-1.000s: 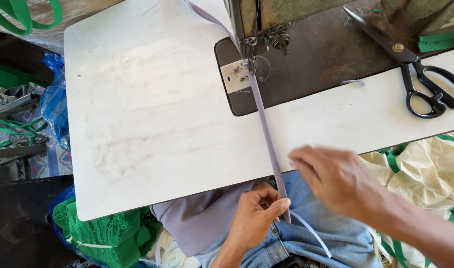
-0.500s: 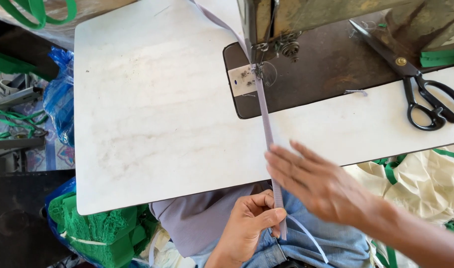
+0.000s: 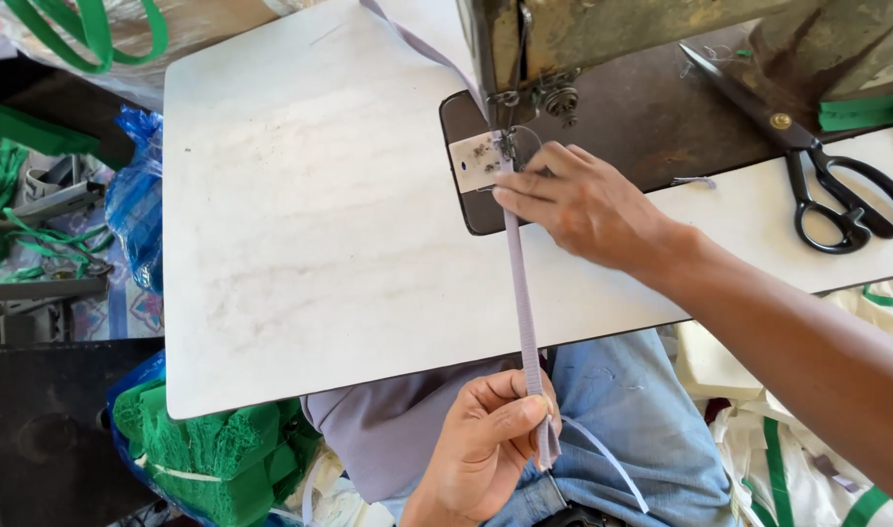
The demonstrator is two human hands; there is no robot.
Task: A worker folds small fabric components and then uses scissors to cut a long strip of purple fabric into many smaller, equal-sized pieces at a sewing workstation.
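The person's left hand [image 3: 490, 444] pinches a long, thin, light purple cloth strap [image 3: 520, 293] between thumb and fingers, just past the near edge of the white flat table [image 3: 300, 224]. The strap runs straight up across the table to the small metal plate [image 3: 477, 161] under the old, rusty green sewing machine [image 3: 602, 34]. The right hand [image 3: 583, 200] lies flat with its fingers spread out, and the fingertips [image 3: 510, 195] press on the strap next to the plate. It grips nothing. Black metal scissors [image 3: 827, 185] lie well apart, at the right. A bundle of green net bags [image 3: 212, 454] sits below the table at the left.
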